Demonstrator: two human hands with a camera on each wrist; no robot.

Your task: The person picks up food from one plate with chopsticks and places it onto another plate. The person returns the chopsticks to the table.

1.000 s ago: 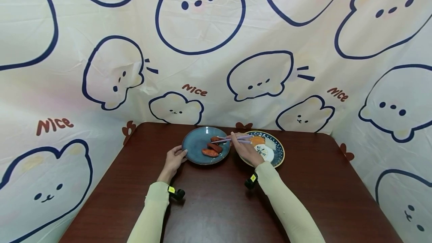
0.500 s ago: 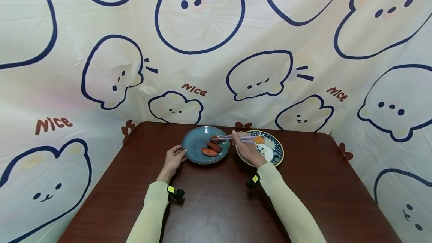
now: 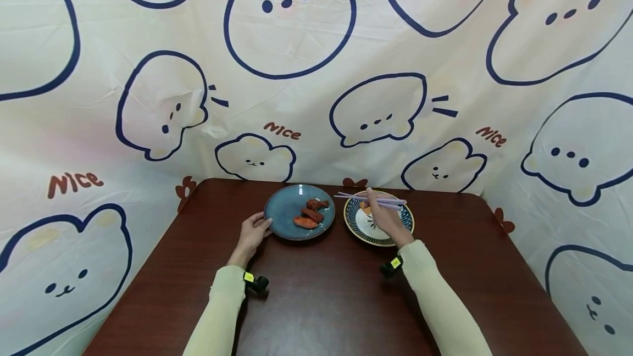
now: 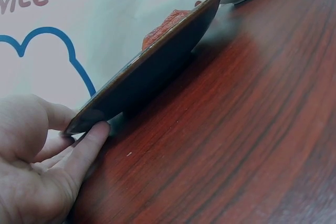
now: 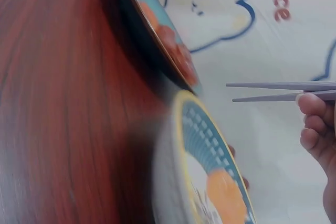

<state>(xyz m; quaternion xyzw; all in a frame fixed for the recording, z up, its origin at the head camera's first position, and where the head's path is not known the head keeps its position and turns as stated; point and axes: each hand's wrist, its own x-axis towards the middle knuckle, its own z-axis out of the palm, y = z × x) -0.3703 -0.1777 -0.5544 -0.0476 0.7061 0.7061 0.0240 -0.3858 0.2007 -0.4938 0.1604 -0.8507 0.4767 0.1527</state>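
The left hand point(image 3: 251, 235) pinches the left rim of a blue plate point(image 3: 282, 213); the left wrist view shows its thumb and fingers around that rim. Three reddish-brown food pieces lie on this plate, among them a drumstick-shaped one point(image 3: 317, 204). Over the patterned plate point(image 3: 357, 227), the right hand point(image 3: 388, 218) holds a pair of purple chopsticks point(image 3: 353, 196). In the right wrist view, the chopsticks' tips point(image 5: 247, 85) stand slightly apart with nothing between them. Orange food point(image 5: 226, 195) lies on the patterned plate, partly hidden by the right hand in the head view.
Both plates stand side by side near the back edge of the brown table point(image 3: 316, 301). A cloth with bear drawings point(image 3: 316, 98) hangs behind and at both sides of the table.
The right hand and chopsticks have moved right, from the drumstick-shaped piece on the blue plate to above the patterned plate. The left hand keeps its hold on the rim.
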